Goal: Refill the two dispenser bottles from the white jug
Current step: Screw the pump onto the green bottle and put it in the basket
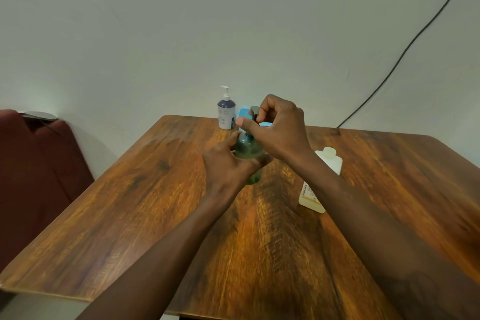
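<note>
Head view: both bare hands meet over the middle of the brown wood-grain surface (145,202).
Left grip: the left hand (225,163) is clenched round the body of the translucent green dispenser bottle (248,153), fingers wrapped across its front, holding it upright.
Right grip: the right hand (276,128) pinches the bottle's dark pump head (254,112) from above, thumb and fingers closed on it.
Key relation: the pump sits straight above the bottle body, on the bottle's upright long axis, so the right hand is the upper one and the left steadies below.
Step, as I judge it: unscrewing the pump to open the bottle for filling.
White jug: the white plastic jug with a printed label (328,161) stands just right of the green bottle, under the right forearm, its neck showing no cap.
Second bottle: the white-and-blue pump dispenser bottle (226,114) stands at the far edge, beside a light blue perforated object (244,113).
</note>
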`<state>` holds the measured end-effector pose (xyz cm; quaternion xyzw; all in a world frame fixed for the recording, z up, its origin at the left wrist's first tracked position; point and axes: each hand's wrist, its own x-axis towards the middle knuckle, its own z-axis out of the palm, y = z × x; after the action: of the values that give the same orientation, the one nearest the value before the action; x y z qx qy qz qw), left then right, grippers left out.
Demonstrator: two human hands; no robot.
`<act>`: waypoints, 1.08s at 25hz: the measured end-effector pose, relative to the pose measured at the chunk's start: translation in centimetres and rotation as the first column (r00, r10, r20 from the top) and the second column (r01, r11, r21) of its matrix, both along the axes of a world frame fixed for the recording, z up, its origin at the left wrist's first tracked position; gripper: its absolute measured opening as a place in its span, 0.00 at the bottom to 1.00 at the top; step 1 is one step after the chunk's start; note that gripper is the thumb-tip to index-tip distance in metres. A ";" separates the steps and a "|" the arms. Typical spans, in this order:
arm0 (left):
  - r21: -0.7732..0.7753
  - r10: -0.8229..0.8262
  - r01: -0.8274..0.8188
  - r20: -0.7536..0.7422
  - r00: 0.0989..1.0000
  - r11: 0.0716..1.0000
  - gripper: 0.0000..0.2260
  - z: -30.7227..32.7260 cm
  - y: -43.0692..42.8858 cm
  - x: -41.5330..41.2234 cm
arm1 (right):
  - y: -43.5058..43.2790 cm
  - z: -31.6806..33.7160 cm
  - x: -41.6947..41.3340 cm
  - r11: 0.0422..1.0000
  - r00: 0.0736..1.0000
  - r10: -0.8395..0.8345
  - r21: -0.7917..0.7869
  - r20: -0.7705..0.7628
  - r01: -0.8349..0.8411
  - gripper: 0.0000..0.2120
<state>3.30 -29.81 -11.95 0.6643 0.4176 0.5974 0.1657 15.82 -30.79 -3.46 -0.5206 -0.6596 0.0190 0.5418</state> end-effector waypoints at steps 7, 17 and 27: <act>-0.001 0.028 -0.028 -0.047 0.999 1.000 0.31 1.5 2.8 -2.7 | 2.2 0.6 -0.2 0.977 0.970 0.163 -0.105 -0.181 -0.184 0.23; -0.086 -0.019 0.015 -0.050 0.999 0.996 0.28 3.1 10.4 -2.9 | 9.1 2.0 -1.4 0.981 0.975 0.138 -0.113 -0.176 -0.159 0.26; -0.199 -0.095 0.055 -0.197 0.976 0.978 0.22 5.4 25.6 2.0 | 23.8 1.0 1.7 0.975 0.972 -0.202 -0.117 -0.120 0.188 0.13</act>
<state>5.32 -4.19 -6.56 0.7186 0.4626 0.4758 0.2078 17.50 -7.03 -2.46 -0.6082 -0.5664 0.0343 0.5551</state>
